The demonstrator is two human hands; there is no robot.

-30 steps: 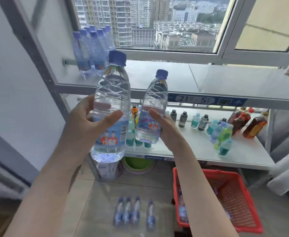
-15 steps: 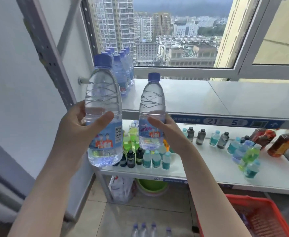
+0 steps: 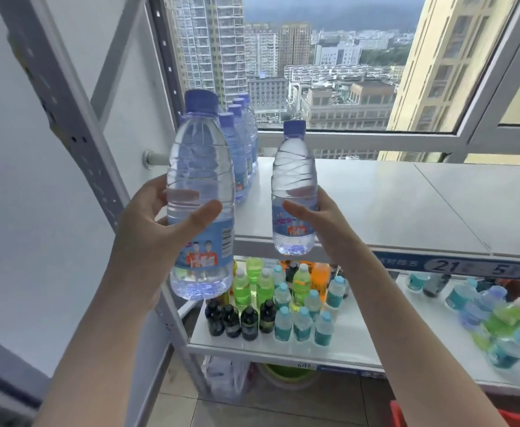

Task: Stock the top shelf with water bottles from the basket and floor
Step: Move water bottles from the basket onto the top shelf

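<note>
A person's left hand point(image 3: 160, 229) grips a bottle point(image 3: 200, 167) upright before the left end of the top shelf point(image 3: 375, 204), thumb and fingers curled round its middle. The right hand point(image 3: 323, 223) grips a second bottle point(image 3: 294, 180) at the shelf's front edge. A bottle row point(image 3: 240, 149) stands on the shelf's left side.

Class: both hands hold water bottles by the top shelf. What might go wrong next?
The nearer bottle, in the left hand, might bump the row of bottles on the top shelf. The farther bottle, in the right hand, has its base level with the shelf's front edge and may catch it.
</note>
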